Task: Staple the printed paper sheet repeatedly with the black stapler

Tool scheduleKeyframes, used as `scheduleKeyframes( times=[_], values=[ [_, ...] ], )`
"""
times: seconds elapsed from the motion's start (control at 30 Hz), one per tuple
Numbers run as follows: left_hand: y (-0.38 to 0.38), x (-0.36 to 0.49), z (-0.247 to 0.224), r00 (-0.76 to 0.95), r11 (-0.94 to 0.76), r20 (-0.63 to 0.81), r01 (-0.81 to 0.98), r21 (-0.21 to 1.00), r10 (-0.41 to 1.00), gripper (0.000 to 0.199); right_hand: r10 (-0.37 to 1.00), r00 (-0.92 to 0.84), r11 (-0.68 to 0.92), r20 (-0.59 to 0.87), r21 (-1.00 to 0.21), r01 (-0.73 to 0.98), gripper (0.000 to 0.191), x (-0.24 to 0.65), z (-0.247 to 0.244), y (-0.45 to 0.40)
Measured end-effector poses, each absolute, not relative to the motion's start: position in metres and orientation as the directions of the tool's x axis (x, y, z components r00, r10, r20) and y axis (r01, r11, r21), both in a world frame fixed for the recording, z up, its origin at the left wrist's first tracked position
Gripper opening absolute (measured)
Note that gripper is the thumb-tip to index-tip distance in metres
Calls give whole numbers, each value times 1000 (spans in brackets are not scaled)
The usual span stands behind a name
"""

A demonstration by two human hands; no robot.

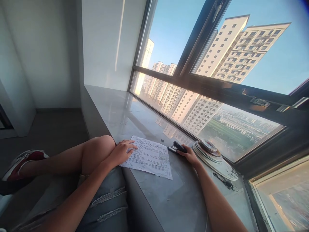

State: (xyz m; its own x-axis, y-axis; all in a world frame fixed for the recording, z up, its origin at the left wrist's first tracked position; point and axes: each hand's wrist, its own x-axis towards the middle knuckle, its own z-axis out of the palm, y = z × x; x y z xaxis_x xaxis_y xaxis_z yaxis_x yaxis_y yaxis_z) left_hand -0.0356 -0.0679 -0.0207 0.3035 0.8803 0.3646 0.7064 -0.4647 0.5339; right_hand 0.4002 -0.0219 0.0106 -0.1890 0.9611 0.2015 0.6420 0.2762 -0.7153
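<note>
Printed paper sheets (151, 157) lie flat on the grey stone windowsill (169, 199), their edges a little uneven. My left hand (124, 151) rests on the left edge of the paper, fingers stretched out over it. To the right of the paper, my right hand (189, 154) grips a black stapler (178, 146), with its nose pointing left toward the sheet's upper right corner. Beyond the paper's top edge sits a small dark strip (162, 140), perhaps staples; it is too small to tell.
Right of my right hand is a stack of plates or round discs (210, 151). Keys (225, 182) on a ring lie in front of it. The window (178, 77) runs along the sill's far side. My bent knee (103, 145) is against the sill's near edge.
</note>
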Motion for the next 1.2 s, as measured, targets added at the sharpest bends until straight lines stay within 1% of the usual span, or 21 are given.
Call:
scheduleKeyframes(
  times=[0.07,0.1,0.13,0.2,0.23,0.33,0.43,0.5,0.57,0.67,0.73,0.83,0.93,1.0,1.1,1.2],
  values=[
    [-68,-35,-21,305,-470,372,705,532,877,34,959,-7,216,283,-716,664,45,388,10,-16],
    [-68,-35,-21,308,-478,379,698,533,873,35,944,36,221,328,-709,669,45,377,12,-14],
    [-68,-35,-21,311,-486,386,690,537,868,37,928,30,257,371,-697,670,45,362,15,-13],
    [-69,-34,-22,295,-473,383,683,556,875,44,898,-88,379,431,-656,653,44,324,21,-15],
    [-69,-34,-23,273,-448,369,689,570,889,48,889,-168,427,426,-640,639,43,303,22,-18],
    [-70,-32,-25,206,-367,322,710,601,924,58,855,-381,519,352,-597,611,39,245,21,-33],
    [-70,-32,-25,218,-391,339,689,610,915,65,823,-477,563,309,-552,615,31,213,16,-48],
    [-70,-32,-23,226,-394,337,687,611,914,64,812,-510,575,284,-545,611,28,210,14,-52],
    [-71,-32,-21,224,-382,322,699,605,920,58,800,-546,579,248,-556,596,28,215,15,-51],
    [-72,-32,-18,220,-368,308,710,601,926,50,773,-601,596,205,-559,576,31,231,21,-45],
    [-73,-32,-17,224,-367,301,707,604,927,48,745,-639,616,190,-562,552,34,244,25,-42],
    [-74,-32,-14,240,-377,297,703,603,924,48,699,-703,603,133,-639,478,40,266,31,-39],
    [-77,-32,-11,242,-373,289,703,606,926,49,695,-716,482,63,-780,399,47,287,33,-38],
    [-79,-31,-9,249,-381,293,690,615,923,53,689,-723,404,48,-854,328,49,294,31,-36],
    [-82,-28,-8,297,-428,308,651,627,904,59,657,-752,344,53,-909,237,51,294,29,-31],
    [-83,-26,-8,313,-417,276,641,645,909,64,641,-767,296,29,-931,212,53,291,28,-27]
  ],
)
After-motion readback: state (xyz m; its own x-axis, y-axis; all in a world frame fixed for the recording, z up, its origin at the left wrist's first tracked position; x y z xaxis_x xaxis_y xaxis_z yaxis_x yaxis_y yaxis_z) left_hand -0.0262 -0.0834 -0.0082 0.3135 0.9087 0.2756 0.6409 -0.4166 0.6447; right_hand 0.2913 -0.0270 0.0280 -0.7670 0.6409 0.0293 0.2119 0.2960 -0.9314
